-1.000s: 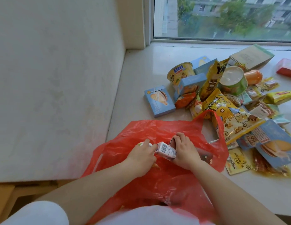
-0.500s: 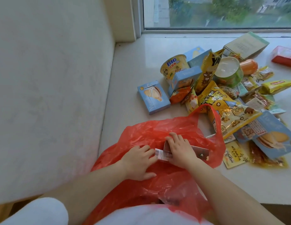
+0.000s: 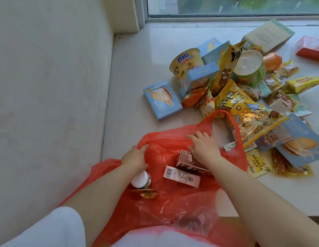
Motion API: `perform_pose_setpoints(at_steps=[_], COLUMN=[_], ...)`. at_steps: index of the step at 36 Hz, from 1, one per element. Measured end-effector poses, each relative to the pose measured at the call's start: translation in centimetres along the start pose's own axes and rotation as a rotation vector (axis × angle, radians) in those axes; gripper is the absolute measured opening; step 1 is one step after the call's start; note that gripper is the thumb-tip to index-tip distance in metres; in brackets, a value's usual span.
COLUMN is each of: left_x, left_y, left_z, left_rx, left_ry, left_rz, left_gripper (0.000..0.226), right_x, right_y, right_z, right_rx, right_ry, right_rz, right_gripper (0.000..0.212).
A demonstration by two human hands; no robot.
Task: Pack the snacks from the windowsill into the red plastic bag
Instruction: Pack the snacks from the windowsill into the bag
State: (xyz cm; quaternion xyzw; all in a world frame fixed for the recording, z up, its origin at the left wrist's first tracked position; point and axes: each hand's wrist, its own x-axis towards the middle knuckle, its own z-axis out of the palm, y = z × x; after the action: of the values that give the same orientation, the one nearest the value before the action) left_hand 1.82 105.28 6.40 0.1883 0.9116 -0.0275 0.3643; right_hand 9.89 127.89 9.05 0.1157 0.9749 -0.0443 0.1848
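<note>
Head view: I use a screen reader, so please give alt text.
Two hands hold open a red plastic bag containing two pinkish cartons and a small bottle; a pile of snacks waits on the windowsill.

Bare windowsill (image 3: 137, 56) lies open to my left of the snack pile (image 3: 244, 90), while the red bag's handle loop (image 3: 226, 116) arches across its near edge.
</note>
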Motion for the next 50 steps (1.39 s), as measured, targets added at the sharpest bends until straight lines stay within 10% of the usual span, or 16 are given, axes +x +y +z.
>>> perform_pose_setpoints(at_steps=[9, 16, 22, 28, 34, 39, 44, 50], left_x=[0.7, 0.0, 0.2, 2.0, 3.7, 5.8, 8.7, 11.7], left_y=[0.6, 1.7, 1.1, -0.6, 1.8, 3.3, 5.1, 6.8], left_z=[-2.1, -6.8, -7.9, -5.7, -7.9, -11.0, -13.1, -13.3], left_rx=[-0.154, -0.340, -0.406, 0.062, -0.149, -0.518, -0.641, -0.836], left_ry=[0.245, 0.422, 0.350, 0.064, -0.233, 0.153, 0.125, 0.092], left_rz=[0.132, 0.330, 0.267, 0.069, -0.027, -0.093, -0.117, -0.280], left_gripper=[0.061, 0.056, 0.061, 0.060, 0.068, 0.043, 0.016, 0.054], right_x=[1.3, 2.9, 2.4, 1.0, 1.9, 4.5, 7.4, 11.1], right_y=[-0.7, -0.2, 2.2, 1.9, 1.1, 1.8, 3.3, 5.4], right_z=[1.6, 1.5, -0.4, 0.2, -1.0, -3.2, -5.9, -8.9], right_rx=[-0.190, -0.110, 0.598, 0.395, 0.363, 0.313, 0.228, 0.118], right_ry=[-0.142, -0.205, -0.294, -0.343, -0.196, 0.000, 0.257, 0.349], right_rz=[-0.108, -0.083, 0.195, 0.221, 0.123, 0.151, 0.213, 0.188], right_gripper=[0.103, 0.031, 0.019, 0.035, 0.062, 0.054, 0.047, 0.063])
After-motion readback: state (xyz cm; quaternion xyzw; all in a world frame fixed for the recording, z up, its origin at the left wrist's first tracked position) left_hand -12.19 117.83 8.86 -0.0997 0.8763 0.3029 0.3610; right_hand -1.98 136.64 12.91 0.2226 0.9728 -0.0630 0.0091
